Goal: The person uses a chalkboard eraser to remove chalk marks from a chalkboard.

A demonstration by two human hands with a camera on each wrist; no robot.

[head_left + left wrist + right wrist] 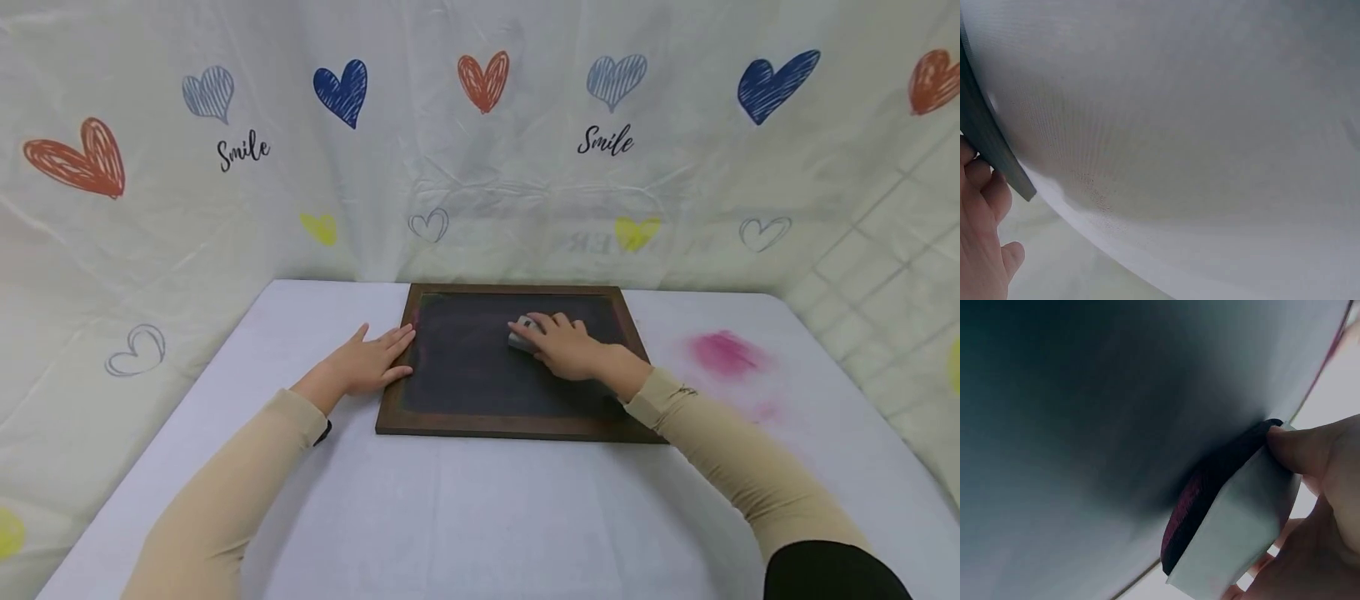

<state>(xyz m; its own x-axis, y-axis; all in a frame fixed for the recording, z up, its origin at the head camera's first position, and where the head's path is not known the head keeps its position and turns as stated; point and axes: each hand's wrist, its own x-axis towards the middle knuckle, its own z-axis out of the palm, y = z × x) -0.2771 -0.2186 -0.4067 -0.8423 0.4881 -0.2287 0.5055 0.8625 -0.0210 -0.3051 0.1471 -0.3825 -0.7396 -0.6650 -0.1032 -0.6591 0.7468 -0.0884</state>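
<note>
A small blackboard (465, 371) with a brown wooden frame (517, 425) lies flat on the white-covered table. My right hand (573, 350) grips a chalkboard eraser (522, 336) on the middle of the board, slightly right of centre. The right wrist view shows the eraser's pale grey body (1238, 515) between thumb and fingers, with its dark felt (1200, 494), stained pink, against the board. Fingers spread, my left hand (367, 362) rests on the left edge of the frame. In the left wrist view, its fingers (999, 194) touch the frame's side.
Pink powder smudges (726, 353) mark the white tablecloth (517, 517) right of the board. Behind the table hangs a pale curtain (480, 158) printed with hearts and the word "Smile". A black rounded object (832, 571) shows at the lower right.
</note>
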